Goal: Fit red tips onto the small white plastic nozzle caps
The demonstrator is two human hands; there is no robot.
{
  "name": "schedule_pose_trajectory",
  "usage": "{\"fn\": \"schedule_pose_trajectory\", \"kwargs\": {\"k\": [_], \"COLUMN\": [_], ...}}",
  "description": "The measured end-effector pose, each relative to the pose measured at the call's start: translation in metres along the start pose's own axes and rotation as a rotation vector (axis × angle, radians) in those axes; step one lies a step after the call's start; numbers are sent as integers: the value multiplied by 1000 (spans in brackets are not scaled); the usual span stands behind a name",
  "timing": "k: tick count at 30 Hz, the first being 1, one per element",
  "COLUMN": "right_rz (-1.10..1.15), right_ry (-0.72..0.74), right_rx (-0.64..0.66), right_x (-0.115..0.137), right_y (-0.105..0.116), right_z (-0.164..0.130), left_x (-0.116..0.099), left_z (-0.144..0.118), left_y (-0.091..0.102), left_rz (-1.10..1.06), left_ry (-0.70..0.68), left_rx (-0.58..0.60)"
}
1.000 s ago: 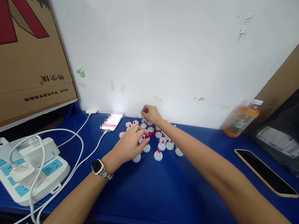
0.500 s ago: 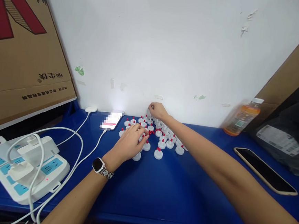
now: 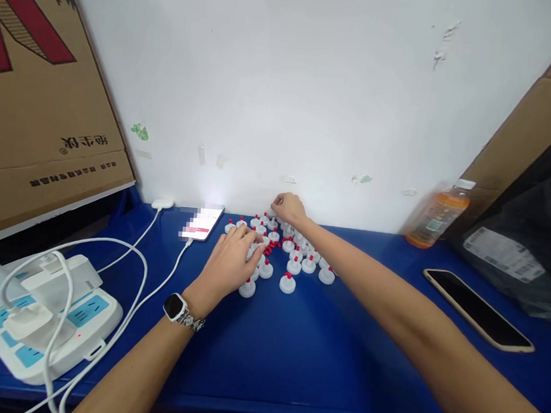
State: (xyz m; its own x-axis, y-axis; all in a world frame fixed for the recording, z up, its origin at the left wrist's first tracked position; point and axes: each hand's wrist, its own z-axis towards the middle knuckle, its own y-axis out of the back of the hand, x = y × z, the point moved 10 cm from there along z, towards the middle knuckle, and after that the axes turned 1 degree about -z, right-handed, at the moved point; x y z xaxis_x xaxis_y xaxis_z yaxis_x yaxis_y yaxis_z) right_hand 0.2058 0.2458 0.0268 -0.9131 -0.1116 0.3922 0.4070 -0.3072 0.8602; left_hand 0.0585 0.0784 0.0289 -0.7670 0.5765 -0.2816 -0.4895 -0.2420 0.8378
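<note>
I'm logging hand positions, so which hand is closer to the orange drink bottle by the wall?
Right. The right hand is at the back of the white caps, left of the bottle; the left hand is farther left.

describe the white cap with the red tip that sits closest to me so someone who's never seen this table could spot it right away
Start at the blue table and find the cluster of white caps with red tips near the white wall. The white cap is at the cluster's near edge, right of the left hand. Together with one by that hand, it sits nearest the viewer, with bare blue in front.
</note>
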Motion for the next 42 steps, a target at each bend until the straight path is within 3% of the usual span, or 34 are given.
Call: {"fn": "schedule_pose_trajectory", "kwargs": {"k": [4, 7, 11, 13, 16, 19, 24, 32, 42], "right_rz": [285, 569, 777, 728, 396, 16, -289, -344, -239], "right_ry": [91, 195, 181, 163, 209, 296, 332, 402, 420], "right_rx": [-144, -40, 101, 110, 80, 140, 210, 226, 201], "right_x": [13, 30, 35, 31, 29, 37, 47, 46, 42], "right_y": [42, 49, 40, 36, 34, 20, 1, -6, 6], "right_z": [-43, -87, -127, -132, -128, -124, -118, -121, -126], "left_x": [-2, -4, -3, 1, 5, 4, 1, 4, 2], "left_z": [-1, -2, -1, 0, 0, 0, -1, 0, 0], "left_y": [12, 16, 2, -3, -7, -9, -9, -9, -6], "left_rz": [1, -7, -28, -21, 7, 29, 34, 12, -20], "left_ry": [37, 70, 79, 91, 64, 27, 23, 20, 7], "left_rx": [-125, -202, -106, -56, -16, 9, 5, 19, 19]}}
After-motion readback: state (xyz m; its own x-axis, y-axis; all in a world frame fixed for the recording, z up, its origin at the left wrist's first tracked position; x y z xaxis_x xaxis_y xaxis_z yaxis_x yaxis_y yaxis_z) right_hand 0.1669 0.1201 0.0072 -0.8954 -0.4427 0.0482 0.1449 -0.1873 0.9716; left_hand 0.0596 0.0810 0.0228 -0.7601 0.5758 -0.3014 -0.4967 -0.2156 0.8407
